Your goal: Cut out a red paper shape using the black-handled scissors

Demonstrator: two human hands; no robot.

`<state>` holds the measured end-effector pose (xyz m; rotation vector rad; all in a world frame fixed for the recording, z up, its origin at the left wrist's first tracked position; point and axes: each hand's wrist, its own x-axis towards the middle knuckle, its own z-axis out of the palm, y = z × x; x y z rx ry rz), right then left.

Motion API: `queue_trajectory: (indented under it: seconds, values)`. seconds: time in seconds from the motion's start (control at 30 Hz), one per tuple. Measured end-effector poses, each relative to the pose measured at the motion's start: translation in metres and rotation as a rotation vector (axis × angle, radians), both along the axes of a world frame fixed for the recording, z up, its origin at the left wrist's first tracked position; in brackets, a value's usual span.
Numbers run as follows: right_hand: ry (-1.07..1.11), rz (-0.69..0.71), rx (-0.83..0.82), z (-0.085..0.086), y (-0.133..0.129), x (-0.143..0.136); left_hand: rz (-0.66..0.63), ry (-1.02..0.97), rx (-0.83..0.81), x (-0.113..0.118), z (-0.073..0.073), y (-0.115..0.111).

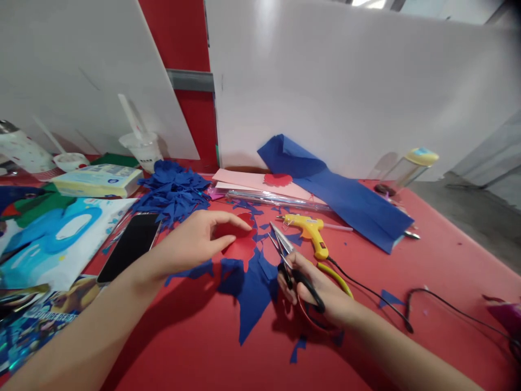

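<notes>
My right hand (311, 290) grips a pair of scissors (284, 244), its blades slightly apart and pointing away from me. My left hand (199, 239) hovers with thumb and fingers apart beside a red scalloped paper cutout (240, 250); nothing shows between them, though whether a fingertip touches the paper I cannot tell. Below the cutout lies a jagged piece of blue paper (252, 298), with small blue scraps around it. A yellow glue gun (307, 228) rests just beyond the scissors. Part of a yellow handle (336, 278) shows behind my right hand.
A pile of blue paper cutouts (175, 187) is at the back left, near a phone (132, 244), a tissue pack (97, 180) and a cup with a straw (142, 146). A long blue sheet (345, 195) crosses the back right. The glue gun's black cord (366, 288) trails right.
</notes>
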<state>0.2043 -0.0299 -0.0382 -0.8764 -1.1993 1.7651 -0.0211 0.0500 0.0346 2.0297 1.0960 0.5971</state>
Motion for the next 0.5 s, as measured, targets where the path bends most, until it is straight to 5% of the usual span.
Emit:
queue_trajectory:
  seconds: [0.5]
  values:
    - [0.109, 0.250, -0.049, -0.008, -0.003, -0.009, -0.063, 0.063, 0.023, -0.001, -0.007, -0.009]
